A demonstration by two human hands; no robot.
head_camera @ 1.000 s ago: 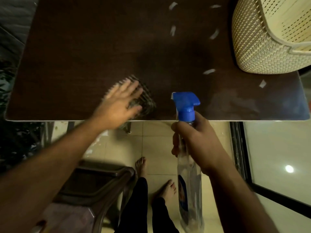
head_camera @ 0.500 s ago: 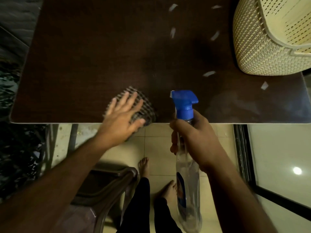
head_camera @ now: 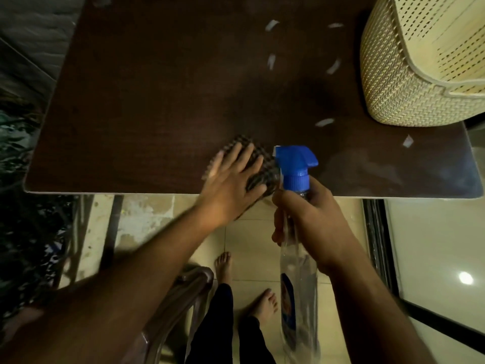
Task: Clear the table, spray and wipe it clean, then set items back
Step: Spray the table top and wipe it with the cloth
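The spray bottle (head_camera: pixel 298 248) stands upright in the air in front of the table's near edge, its long axis running from the blue trigger head at the top down to the clear body near the floor, and its nozzle points left toward the cloth. The right hand (head_camera: pixel 312 224) grips the bottle's neck just below the blue collar, fingers curled round it, thumb side toward the camera. The clear body shows a blue label low down; how much liquid it holds cannot be told. Just left of the nozzle, the checked cloth (head_camera: pixel 262 169) lies bunched on the dark brown table (head_camera: pixel 147 106), at the near edge and partly hanging over it. The left hand (head_camera: pixel 233 179) presses flat on top of the cloth, fingers straight and slightly spread, pointing away toward the table's far side. Small white scraps (head_camera: pixel 324 122) lie scattered over the right half of the tabletop, apart from each other. At the far right corner stands a cream woven basket (head_camera: pixel 399 82), overhanging the table edge; its inside is only partly in view and nothing shows in it. Below the table, bare feet (head_camera: pixel 265 303) stand on pale floor tiles beside a brown chair (head_camera: pixel 183 290).
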